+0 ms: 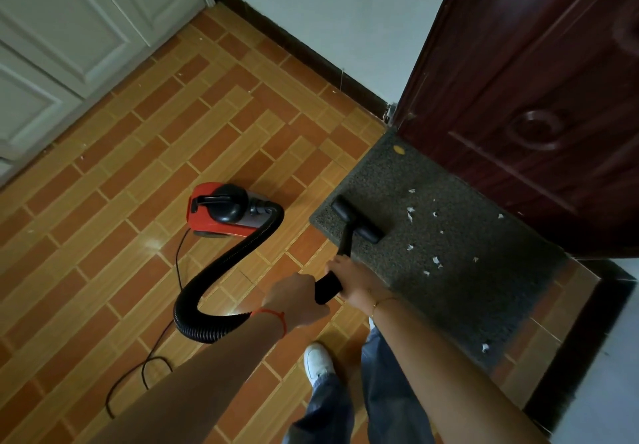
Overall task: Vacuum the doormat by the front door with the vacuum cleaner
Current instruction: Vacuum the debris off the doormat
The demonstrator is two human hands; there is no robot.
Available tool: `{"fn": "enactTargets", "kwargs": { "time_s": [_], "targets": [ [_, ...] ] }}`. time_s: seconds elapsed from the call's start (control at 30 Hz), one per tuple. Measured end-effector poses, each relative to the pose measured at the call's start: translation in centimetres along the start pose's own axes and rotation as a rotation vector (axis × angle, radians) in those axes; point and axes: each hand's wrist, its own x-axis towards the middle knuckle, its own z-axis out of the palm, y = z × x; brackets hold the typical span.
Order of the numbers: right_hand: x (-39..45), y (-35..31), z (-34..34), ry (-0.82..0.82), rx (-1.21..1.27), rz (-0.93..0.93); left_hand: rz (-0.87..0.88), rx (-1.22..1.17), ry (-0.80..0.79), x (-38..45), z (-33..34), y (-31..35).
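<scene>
A dark grey doormat (449,253) lies on the floor in front of a dark red door (536,91). Several white paper scraps (436,261) and one yellow bit (399,149) lie on it. The black floor nozzle (358,219) sits on the mat's left corner. My left hand (297,300) and my right hand (352,282) both grip the black wand handle (327,287), the right one further forward. A ribbed black hose (221,270) curves back to the red and black vacuum cleaner (224,210) standing on the tiles to the left.
A thin black power cord (148,371) loops on the brown tiled floor (173,139) at lower left. White panelled cabinet doors (62,46) fill the upper left. A dark skirting board (311,59) runs under the pale wall. My white shoe (318,360) stands below the hands.
</scene>
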Motion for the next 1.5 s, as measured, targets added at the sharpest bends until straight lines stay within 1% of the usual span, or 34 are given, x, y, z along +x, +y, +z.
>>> {"fn": "enactTargets", "kwargs": {
  "time_s": [0.17, 0.3, 0.53, 0.8, 1.03, 1.27, 1.5],
  "targets": [
    [0.5, 0.7, -0.3, 0.023, 0.002, 0.045, 0.013, 0.037, 0.012, 1.2, -0.2, 0.6],
    [1.1, 3.3, -1.4, 0.042, 0.014, 0.073, 0.032, 0.044, 0.019, 2.8, -1.0, 2.9],
    [2.3, 9.9, -6.4, 0.086, -0.03, 0.055, 0.045, 0.019, 0.03, 6.9, -3.9, 9.4],
    [2.9, 17.9, -12.2, 0.043, -0.08, 0.02, 0.008, -0.046, 0.046, 11.2, -6.4, 17.6],
    [3.9, 23.3, -16.0, 0.029, -0.113, -0.052, -0.003, -0.122, 0.04, 14.0, -8.2, 22.5],
    [5.3, 26.1, -18.4, 0.057, -0.104, -0.064, -0.001, -0.153, 0.062, 16.4, -10.0, 24.8],
    [6.2, 26.4, -19.6, 0.06, -0.079, -0.085, -0.017, -0.192, 0.064, 17.1, -10.9, 24.9]
  ]
}}
